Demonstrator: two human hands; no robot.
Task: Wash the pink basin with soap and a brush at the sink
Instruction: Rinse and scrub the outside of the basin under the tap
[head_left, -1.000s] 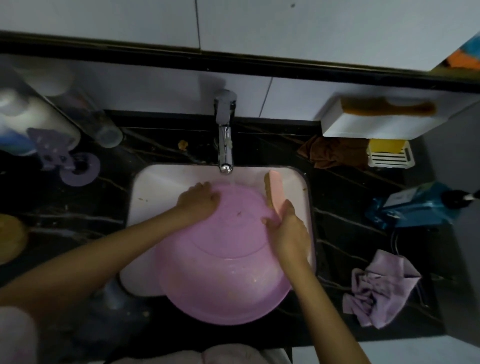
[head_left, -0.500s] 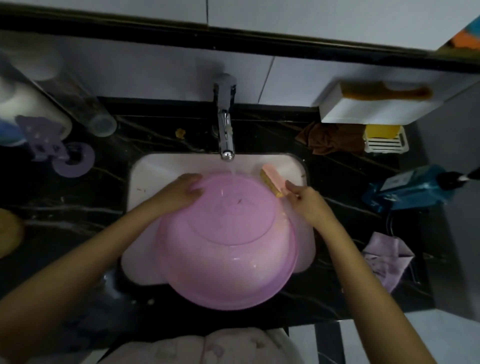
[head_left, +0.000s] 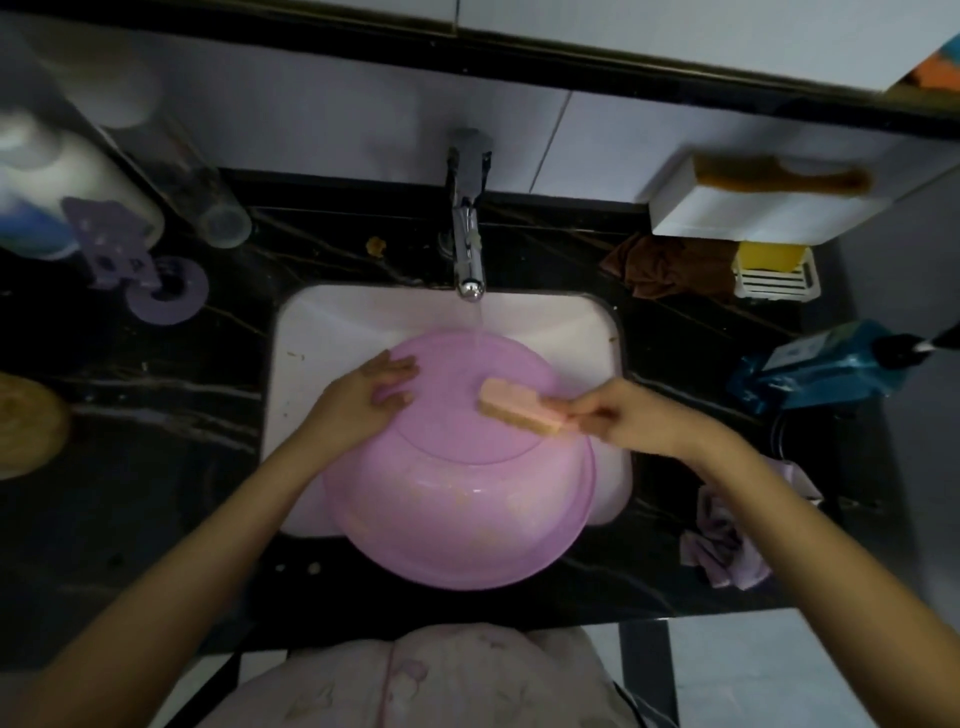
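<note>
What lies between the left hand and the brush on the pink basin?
Only a bare stretch of the pink basin: the left hand rests on it, and the right hand holds the brush. The head view shows it.

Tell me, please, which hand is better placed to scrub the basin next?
The right hand: it grips the brush, held over the pink basin near the running water. The left hand rests flat on the basin, steadying it.
</note>
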